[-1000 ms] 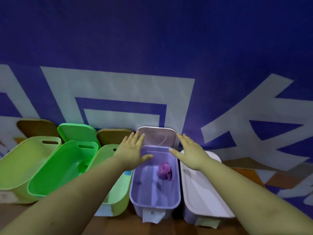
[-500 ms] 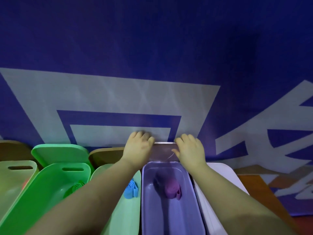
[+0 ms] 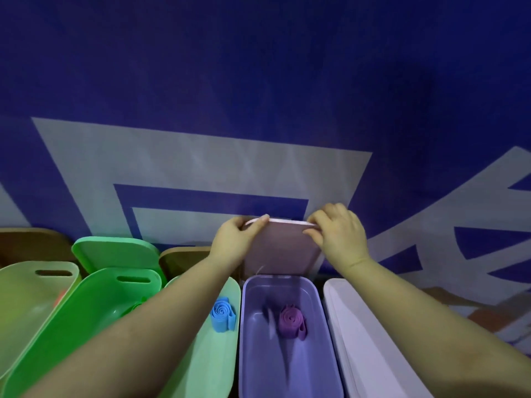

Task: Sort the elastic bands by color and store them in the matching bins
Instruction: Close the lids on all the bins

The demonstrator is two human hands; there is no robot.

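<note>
Both hands are gripping the top edge of the pinkish-purple lid [image 3: 280, 248] standing upright behind the purple bin [image 3: 290, 340], centre of frame: the left hand [image 3: 234, 242] is curling its fingers over the upper left corner with the thumb along the rim, and the right hand [image 3: 339, 232] is pinching the upper right corner. Judging by the grip, the step in hand is closing the purple bin; the next move is calling for the lid to be tipped forward and lowered flat onto the bin's rim, squared to all four edges so it is seating properly. Inside the purple bin a rolled purple elastic band [image 3: 291, 321] is lying near the middle, toward the far end; a pale blurred streak beside it is not identifiable. In the pale green bin [image 3: 207, 354] just to the left, a rolled blue elastic band [image 3: 221, 314] is sitting against the right wall, a colour mismatch by the look of it. The bright green bin [image 3: 71, 326] further left is holding what seems to be a green band, mostly hidden by the left forearm. The yellow-green bin [image 3: 26, 300] at the far left is showing a trace of something orange, too little to name. At right of centre the white bin [image 3: 370, 349] is sitting with its lid on, contents hidden. A green lid [image 3: 115, 252] and brown lids are leaning behind the row.
</note>
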